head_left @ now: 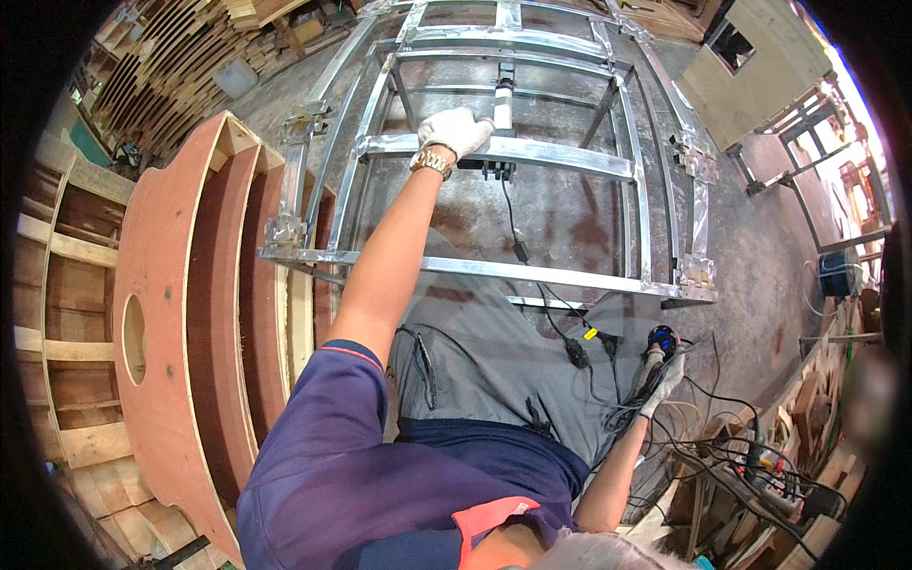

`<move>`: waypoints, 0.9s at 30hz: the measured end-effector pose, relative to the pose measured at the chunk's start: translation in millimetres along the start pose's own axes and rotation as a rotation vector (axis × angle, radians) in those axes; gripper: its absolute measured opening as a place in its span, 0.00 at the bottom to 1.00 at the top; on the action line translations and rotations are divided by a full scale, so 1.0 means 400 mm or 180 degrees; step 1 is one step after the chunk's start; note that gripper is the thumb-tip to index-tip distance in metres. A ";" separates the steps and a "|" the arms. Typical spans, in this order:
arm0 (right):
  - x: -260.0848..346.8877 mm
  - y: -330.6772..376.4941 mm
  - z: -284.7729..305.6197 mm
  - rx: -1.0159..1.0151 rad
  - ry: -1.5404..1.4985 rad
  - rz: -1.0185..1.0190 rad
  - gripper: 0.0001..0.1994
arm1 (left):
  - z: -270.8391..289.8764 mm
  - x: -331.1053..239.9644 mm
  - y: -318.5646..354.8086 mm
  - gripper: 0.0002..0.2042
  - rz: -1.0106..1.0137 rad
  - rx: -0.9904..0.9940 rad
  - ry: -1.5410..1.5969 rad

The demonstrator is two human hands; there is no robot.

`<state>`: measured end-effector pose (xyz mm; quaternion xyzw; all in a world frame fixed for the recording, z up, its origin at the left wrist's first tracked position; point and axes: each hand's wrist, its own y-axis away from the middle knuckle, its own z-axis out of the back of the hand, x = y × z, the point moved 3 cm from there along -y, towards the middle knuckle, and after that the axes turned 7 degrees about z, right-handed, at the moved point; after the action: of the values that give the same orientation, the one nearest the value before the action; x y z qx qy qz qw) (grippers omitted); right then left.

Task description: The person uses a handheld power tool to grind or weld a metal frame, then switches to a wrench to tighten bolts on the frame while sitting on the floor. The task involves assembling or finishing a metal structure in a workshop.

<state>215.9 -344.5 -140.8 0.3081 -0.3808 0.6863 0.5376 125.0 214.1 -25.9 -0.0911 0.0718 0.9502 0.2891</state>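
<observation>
My left hand (455,132), in a white glove with a gold watch at the wrist, is closed over the middle crossbar of a silver metal frame (560,157). Just beyond it, a silver cylinder with black ends (503,106) stands in line with a black bracket (498,171) under the bar. From that bracket a black cable (511,214) runs down to inline connectors (576,352) over my lap. Low on the right, my gloved right hand (667,378) grips a round black device with a blue face (662,339). Bundled black cables (635,408) hang beside this hand.
A curved plywood structure (157,313) stands close on my left, with stacked timber (171,81) behind. On the right are a tangle of cables with a power strip (774,475), wood scraps (817,399) and a plywood panel (760,62). The concrete floor (731,237) shows beyond the frame.
</observation>
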 end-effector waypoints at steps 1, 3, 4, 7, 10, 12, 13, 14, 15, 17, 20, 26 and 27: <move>-0.002 -0.001 -0.002 -0.0028 -0.0009 -0.0054 0.22 | 0.001 -0.001 -0.001 0.30 -0.0038 0.0008 -0.0015; -0.006 -0.002 -0.005 -0.0051 -0.0057 -0.0080 0.22 | 0.000 -0.001 -0.001 0.30 -0.0041 -0.0018 -0.0010; -0.007 -0.004 -0.006 -0.0055 -0.0100 -0.0045 0.22 | 0.000 -0.001 0.000 0.30 -0.0044 -0.0033 -0.0007; -0.008 -0.006 -0.006 -0.0036 -0.0086 -0.0028 0.22 | 0.000 -0.001 -0.001 0.29 -0.0019 -0.0033 0.0006; 0.005 -0.001 -0.004 -0.0056 -0.0008 0.0033 0.22 | 0.000 -0.001 -0.001 0.29 -0.0030 0.0026 0.0041; 0.021 0.004 -0.004 -0.0107 -0.0014 0.0103 0.21 | 0.002 -0.001 0.002 0.29 -0.0025 -0.0005 0.0048; 0.030 0.006 -0.004 -0.0146 -0.0045 0.0137 0.20 | 0.003 -0.002 0.003 0.29 -0.0026 -0.0020 0.0052; 0.038 0.007 -0.004 -0.0184 -0.0075 0.0173 0.20 | 0.004 -0.003 0.003 0.29 -0.0015 -0.0005 0.0046; 0.045 0.008 -0.004 -0.0165 -0.0056 0.0167 0.20 | 0.005 -0.003 0.004 0.29 -0.0003 0.0012 0.0039; 0.055 0.007 -0.005 -0.0141 0.0049 0.0176 0.20 | 0.007 -0.004 0.004 0.29 0.0008 0.0037 0.0012; 0.067 0.007 -0.002 -0.0154 0.0255 0.0344 0.20 | 0.009 -0.005 0.006 0.29 0.0004 0.0053 -0.0028; 0.067 0.011 -0.002 -0.0119 -0.0119 0.0140 0.20 | 0.005 -0.003 0.005 0.29 -0.0046 -0.0013 -0.0023; 0.068 0.011 -0.003 -0.0093 -0.0124 0.0125 0.20 | 0.004 -0.003 0.004 0.29 -0.0042 0.0012 -0.0026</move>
<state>205.1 -330.5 -119.5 0.3060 -0.4072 0.6849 0.5210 124.8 212.5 -23.9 -0.0871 0.0719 0.9486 0.2958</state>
